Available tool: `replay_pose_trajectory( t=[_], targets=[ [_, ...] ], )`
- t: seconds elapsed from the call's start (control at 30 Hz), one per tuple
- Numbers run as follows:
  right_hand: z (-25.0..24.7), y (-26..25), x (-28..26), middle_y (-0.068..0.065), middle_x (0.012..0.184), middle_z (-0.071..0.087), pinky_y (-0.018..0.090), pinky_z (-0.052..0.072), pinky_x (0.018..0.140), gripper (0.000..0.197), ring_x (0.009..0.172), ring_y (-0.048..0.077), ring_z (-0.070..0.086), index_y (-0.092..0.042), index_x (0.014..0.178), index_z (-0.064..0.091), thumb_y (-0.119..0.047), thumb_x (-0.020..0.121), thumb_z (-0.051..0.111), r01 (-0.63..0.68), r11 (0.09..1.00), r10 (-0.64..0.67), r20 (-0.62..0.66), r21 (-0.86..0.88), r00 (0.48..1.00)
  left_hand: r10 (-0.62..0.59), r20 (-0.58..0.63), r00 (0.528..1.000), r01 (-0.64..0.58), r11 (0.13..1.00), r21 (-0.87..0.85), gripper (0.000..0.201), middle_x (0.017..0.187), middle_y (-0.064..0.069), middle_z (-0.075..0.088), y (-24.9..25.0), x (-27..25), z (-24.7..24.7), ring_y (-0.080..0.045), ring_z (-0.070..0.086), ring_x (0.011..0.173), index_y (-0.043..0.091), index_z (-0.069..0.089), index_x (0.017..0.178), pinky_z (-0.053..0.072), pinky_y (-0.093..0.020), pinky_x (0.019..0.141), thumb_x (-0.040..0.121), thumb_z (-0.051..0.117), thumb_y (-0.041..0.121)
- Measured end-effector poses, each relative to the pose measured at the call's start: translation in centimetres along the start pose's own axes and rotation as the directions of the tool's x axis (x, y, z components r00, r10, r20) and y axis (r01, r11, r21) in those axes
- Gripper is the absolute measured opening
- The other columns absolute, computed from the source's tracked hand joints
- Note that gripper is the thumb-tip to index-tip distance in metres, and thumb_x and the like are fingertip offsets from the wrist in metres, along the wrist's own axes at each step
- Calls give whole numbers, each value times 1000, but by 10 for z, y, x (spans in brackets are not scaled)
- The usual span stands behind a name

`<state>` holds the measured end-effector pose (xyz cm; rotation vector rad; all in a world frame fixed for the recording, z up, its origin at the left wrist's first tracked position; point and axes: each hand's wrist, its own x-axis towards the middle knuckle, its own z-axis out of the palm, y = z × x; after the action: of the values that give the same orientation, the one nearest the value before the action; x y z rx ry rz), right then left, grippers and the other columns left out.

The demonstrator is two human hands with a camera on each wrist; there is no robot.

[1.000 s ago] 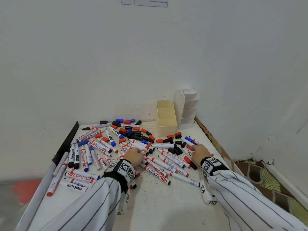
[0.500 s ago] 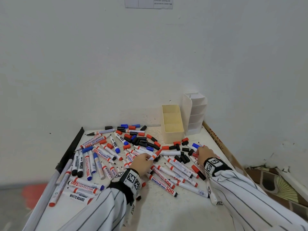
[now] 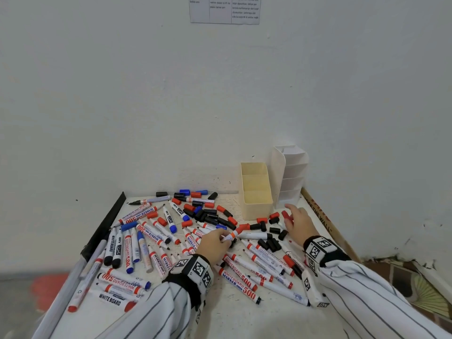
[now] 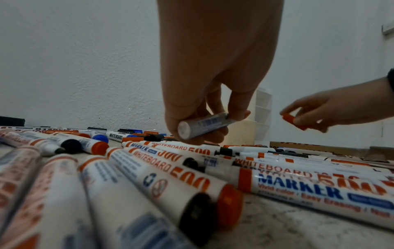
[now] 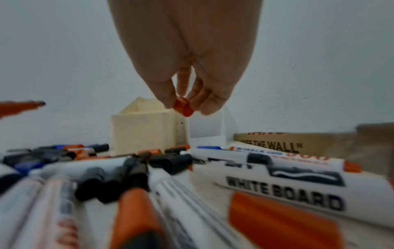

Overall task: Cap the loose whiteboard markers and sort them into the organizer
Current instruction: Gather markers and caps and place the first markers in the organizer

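Many whiteboard markers (image 3: 238, 278) and loose caps (image 3: 210, 216) lie scattered over the white table (image 3: 244, 321). My left hand (image 3: 215, 243) (image 4: 204, 121) grips a white marker (image 3: 232, 235) (image 4: 204, 125) with a red collar, lifted just above the pile and pointing right. My right hand (image 3: 297, 220) (image 5: 185, 104) pinches a red cap (image 3: 285, 214) (image 5: 183, 108) (image 4: 293, 120) between thumb and fingers, a little above the table, right of the marker's tip. A cream organizer (image 3: 255, 192) (image 5: 147, 131) and a white tiered organizer (image 3: 289, 174) stand at the back right; both look empty.
A cardboard strip (image 3: 322, 216) (image 5: 294, 144) printed "THE WALL" lines the table's right edge. A black bar (image 3: 105, 223) and grey rods (image 3: 63, 292) run along the left edge. The wall stands right behind the organizers. Black caps (image 3: 269, 243) cluster between my hands.
My left hand has lifted a red-collared marker out of the pile. My right hand moved up and away from the markers with a red cap pinched in it. The head view shifted.
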<state>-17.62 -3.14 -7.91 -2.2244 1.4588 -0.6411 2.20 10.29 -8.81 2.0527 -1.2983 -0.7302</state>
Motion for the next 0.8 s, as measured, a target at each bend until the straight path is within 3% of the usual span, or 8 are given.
replay_pose_trajectory(
  t=[0.1,0.2,0.33,0.4,0.5,0.63,0.73,0.8],
  targets=[
    [-4,-21,-3,6,102,57,14,39,73,27,79,9,53,-9,118,51,-7,92,50,96,979,-93,-26,178,995,22,-1,1000,-21,1000,14,28,115,-1,61,1,1,0,-8,50,89,21,57,121,40,-21,77,95,48,24],
    [-1,-38,-4,-8,87,62,8,39,63,18,73,-3,57,-15,104,52,-5,90,53,75,943,-101,66,324,993,17,0,1000,-17,1000,1,28,116,0,61,-1,3,1,-9,53,88,23,57,121,45,-23,81,95,48,24],
    [11,-48,0,-5,94,62,12,40,68,19,75,3,57,-17,102,53,-4,88,55,93,941,-147,147,324,978,27,-3,1000,-28,999,-32,29,117,0,61,-4,6,0,-13,56,99,22,57,123,46,-25,88,95,49,24],
    [14,-50,3,-5,94,59,9,39,68,19,73,-2,53,-17,100,53,-3,88,55,93,941,-156,173,324,972,46,2,999,-46,998,-53,29,116,0,62,-5,8,-2,-11,55,96,21,57,123,45,-23,88,95,49,23],
    [19,-52,6,-2,96,60,16,46,74,16,78,4,58,-19,96,53,-5,89,55,54,924,-153,237,378,959,72,10,997,-71,995,-68,31,115,0,62,-6,11,-5,-12,56,97,21,57,125,43,-21,85,96,48,23],
    [24,-58,10,-6,81,61,14,45,61,1,73,6,59,-18,92,55,-18,92,54,2,928,-136,333,372,933,112,15,994,-110,989,-94,30,113,-2,64,-7,15,-10,-17,57,103,20,58,124,41,-22,83,96,47,24],
    [28,-65,13,-4,63,53,14,38,55,27,55,6,48,-15,82,56,-34,96,43,3,955,-104,326,298,940,144,-30,989,-146,982,-123,26,106,3,62,-7,17,-15,-11,57,95,21,60,114,42,-16,73,89,58,25],
    [30,-70,16,3,65,49,20,36,58,43,60,12,46,-6,84,60,-39,97,37,4,963,-87,298,268,951,188,-54,981,-193,974,-116,20,96,6,60,-7,18,-19,-8,56,84,21,61,105,42,-13,66,85,64,24]
  ],
)
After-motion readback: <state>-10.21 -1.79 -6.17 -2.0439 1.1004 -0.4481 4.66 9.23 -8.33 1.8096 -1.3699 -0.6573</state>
